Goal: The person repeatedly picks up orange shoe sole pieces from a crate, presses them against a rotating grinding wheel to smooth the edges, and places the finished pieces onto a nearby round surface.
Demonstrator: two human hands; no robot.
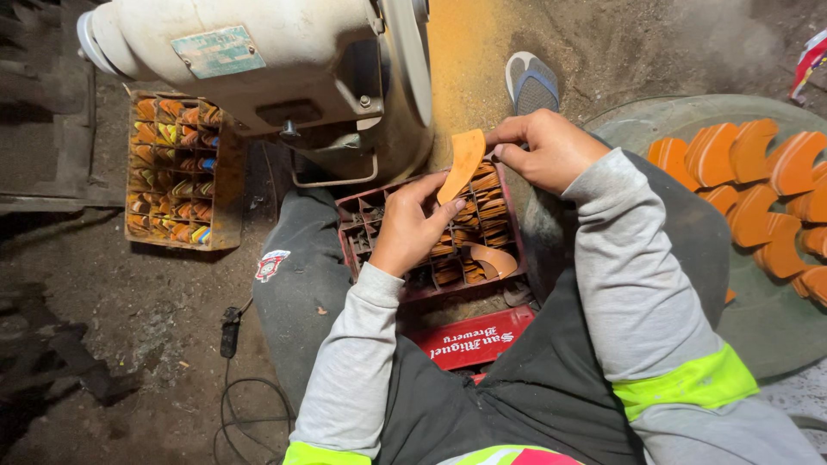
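Pale machine [258, 69] upper left; dark red divided crate [431, 232] at center on lap, packed with orange pieces. Right hand [551, 151] and left hand [409, 228] both pinch one curved orange piece [463, 162] above crate, fingers closed on it.

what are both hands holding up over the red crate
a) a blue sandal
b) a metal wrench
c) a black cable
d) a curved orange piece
d: the left hand and right hand both pinch a curved orange piece above the red divided crate, which holds more pieces like it.
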